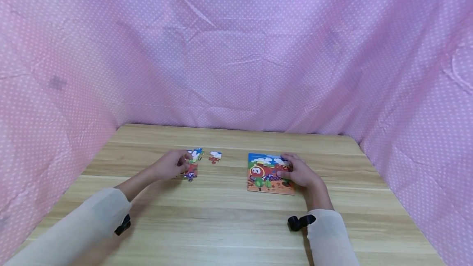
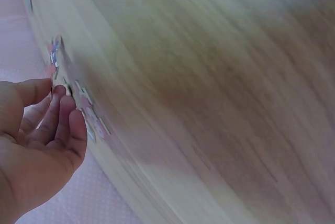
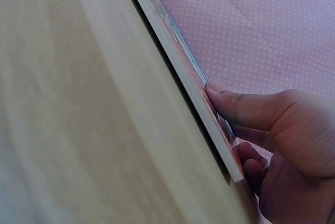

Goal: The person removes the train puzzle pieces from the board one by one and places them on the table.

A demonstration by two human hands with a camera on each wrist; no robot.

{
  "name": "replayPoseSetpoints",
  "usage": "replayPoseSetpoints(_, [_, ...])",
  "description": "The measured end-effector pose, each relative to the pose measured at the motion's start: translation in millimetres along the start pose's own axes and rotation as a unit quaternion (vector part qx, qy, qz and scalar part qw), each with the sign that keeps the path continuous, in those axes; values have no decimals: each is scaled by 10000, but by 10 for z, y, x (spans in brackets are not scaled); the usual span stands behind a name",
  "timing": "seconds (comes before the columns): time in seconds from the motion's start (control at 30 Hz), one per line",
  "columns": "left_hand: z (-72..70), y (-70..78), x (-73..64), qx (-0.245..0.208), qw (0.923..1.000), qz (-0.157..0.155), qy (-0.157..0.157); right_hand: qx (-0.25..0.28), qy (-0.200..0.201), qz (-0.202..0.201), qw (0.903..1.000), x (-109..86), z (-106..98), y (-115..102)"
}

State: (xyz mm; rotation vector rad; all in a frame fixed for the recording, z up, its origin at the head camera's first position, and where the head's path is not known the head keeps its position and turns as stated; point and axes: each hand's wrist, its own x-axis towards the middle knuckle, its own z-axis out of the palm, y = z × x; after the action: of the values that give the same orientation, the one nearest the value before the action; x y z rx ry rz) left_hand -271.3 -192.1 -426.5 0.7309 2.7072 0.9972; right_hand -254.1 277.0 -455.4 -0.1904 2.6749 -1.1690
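Left hand (image 1: 171,165): fingers bent, thumb and forefinger tips nearly together at the pieces (image 1: 191,172) on the bench (image 1: 221,221); whether they pinch one cannot be told. Just right, a lone piece (image 1: 215,156) lies apart. Well to the right is the puzzle (image 1: 263,179), its right edge gripped by the right hand (image 1: 302,173), thumb on the picture face.

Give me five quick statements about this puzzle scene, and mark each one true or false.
1. The right hand holds the square, colourful cartoon puzzle board. True.
2. Both hands touch that board. False: the left hand is at the loose, multicoloured jigsaw pieces.
3. One white-and-red piece lies apart from the others, nearest the board. True.
4. The hanging backdrop is plain green. False: the dotted fabric backdrop is pink.
5. The person's long sleeves are off-white. True.
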Motion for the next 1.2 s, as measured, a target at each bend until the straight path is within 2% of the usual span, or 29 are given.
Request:
replayPoseSetpoints(0.17, [18,-18,12,343,9994,45,61,-29,21,-41,10000,-10,-13,-3])
replayPoseSetpoints(0.33, [19,38,6,706,9975,10,44,119,-4,-123,9999,-12,-23,19])
replayPoseSetpoints(0.6, [31,107,38,1252,9920,-177,-58,500,-67,-162,9986,-13,-53,46])
replayPoseSetpoints(0.8, [39,159,49,1475,9883,-349,-188,638,-75,-162,9978,-14,-54,47])
replayPoseSetpoints(0.93, [57,160,60,1507,9878,-313,-235,744,-68,-151,9971,-17,-51,59])
replayPoseSetpoints(1.07, [84,177,97,1352,9901,-332,-202,895,-46,-83,9959,-30,-55,62])
replayPoseSetpoints(1.2, [136,293,182,961,9953,-25,-130,1002,35,76,9949,-32,-57,70])
